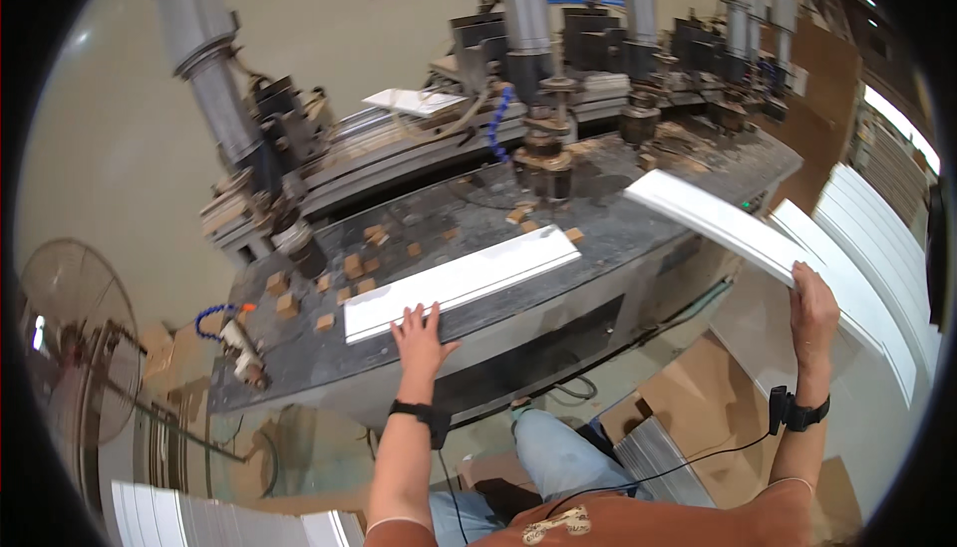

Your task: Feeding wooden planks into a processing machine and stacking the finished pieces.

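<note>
A long white board (469,283) with a groove along its near side lies flat on the dark work table. My left hand (423,343) rests with fingers spread at the near edge of this board, toward its left end. My right hand (814,313) is closed around the near end of a second white grooved board (713,220). That board slants away to the left, its far end above the table's right part. How the fingers wrap beneath it is hidden.
Small wooden blocks (353,266) lie scattered over the dark table (419,353). Several machine heads with upright cylinders (525,9) line its back. White boards (867,238) are stacked at right, more (199,522) at lower left. A caged fan (75,328) stands at left.
</note>
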A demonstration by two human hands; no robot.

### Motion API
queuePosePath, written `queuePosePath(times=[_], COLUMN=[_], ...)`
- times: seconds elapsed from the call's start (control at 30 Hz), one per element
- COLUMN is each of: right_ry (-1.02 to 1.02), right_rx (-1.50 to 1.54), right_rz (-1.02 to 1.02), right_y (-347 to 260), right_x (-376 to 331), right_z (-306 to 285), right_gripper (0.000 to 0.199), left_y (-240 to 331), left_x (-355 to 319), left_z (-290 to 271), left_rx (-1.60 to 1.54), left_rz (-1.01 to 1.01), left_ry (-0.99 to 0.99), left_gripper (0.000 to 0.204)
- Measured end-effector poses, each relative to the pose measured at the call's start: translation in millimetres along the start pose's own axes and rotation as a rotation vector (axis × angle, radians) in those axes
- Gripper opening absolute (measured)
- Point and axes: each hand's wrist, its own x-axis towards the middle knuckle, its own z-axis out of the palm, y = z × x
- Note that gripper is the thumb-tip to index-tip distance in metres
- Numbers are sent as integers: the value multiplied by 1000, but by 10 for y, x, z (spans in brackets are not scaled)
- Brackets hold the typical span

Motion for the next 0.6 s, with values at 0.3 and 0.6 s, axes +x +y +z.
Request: queuePosePath(times=[0.3,0.6], right_ry=[-177,-247], right_rx=[808,946], right_rz=[-370,-548], right_y=[-2084,-3614], right_x=[775,285], right_z=[1150,1924], right_gripper=[21,22], left_y=[-142,-393], left_x=[-916,-3665], left_z=[-21,-1275], left_rx=[20,137], left_rz=[101,-199], left_ry=[416,236], left_gripper=[26,29])
